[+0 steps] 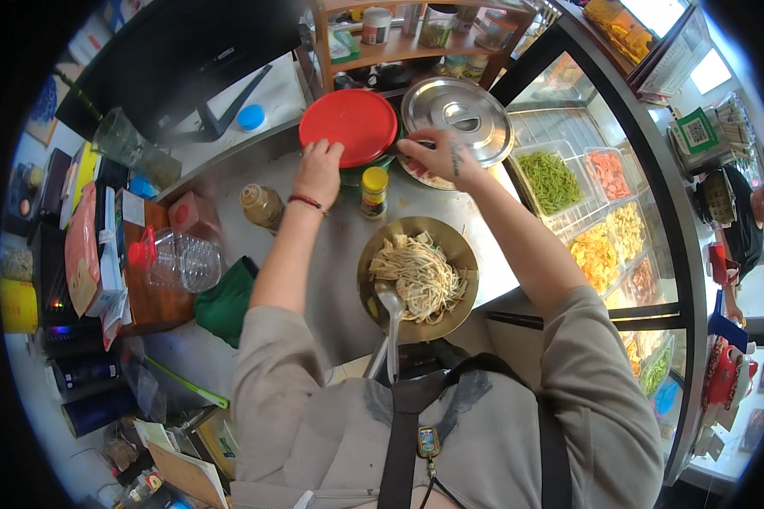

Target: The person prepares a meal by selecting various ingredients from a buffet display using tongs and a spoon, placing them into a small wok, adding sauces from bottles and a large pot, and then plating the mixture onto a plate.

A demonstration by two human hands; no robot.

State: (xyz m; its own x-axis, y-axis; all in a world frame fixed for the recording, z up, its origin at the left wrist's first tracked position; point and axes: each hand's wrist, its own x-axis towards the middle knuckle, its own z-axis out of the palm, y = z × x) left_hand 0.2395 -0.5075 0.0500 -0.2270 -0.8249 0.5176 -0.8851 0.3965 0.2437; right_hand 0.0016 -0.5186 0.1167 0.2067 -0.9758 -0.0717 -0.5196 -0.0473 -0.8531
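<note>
A round red plastic lid [350, 124] covers a green container [354, 175]. My left hand [318, 168] has its fingers over the lid's near left rim. My right hand [436, 153] is at the lid's right side, fingers bent together beside a small dark part; whether it grips that part is hidden. Just beyond that hand lies a steel pot lid [461, 114], over a plate [430, 178] with food. Closer to me stands a yellow-capped jar [374, 194]. A metal bowl [366, 254] of noodles [420, 277] holds a steel ladle [392, 318] leaning on its near rim.
On the left are a brown-filled bottle [261, 205], a clear plastic jug [181, 257] and a green cloth [228, 305]. A glass display case [617, 127] with food trays borders the right. Behind the lids rises a wooden shelf [407, 48] of jars. Another person [742, 210] is at far right.
</note>
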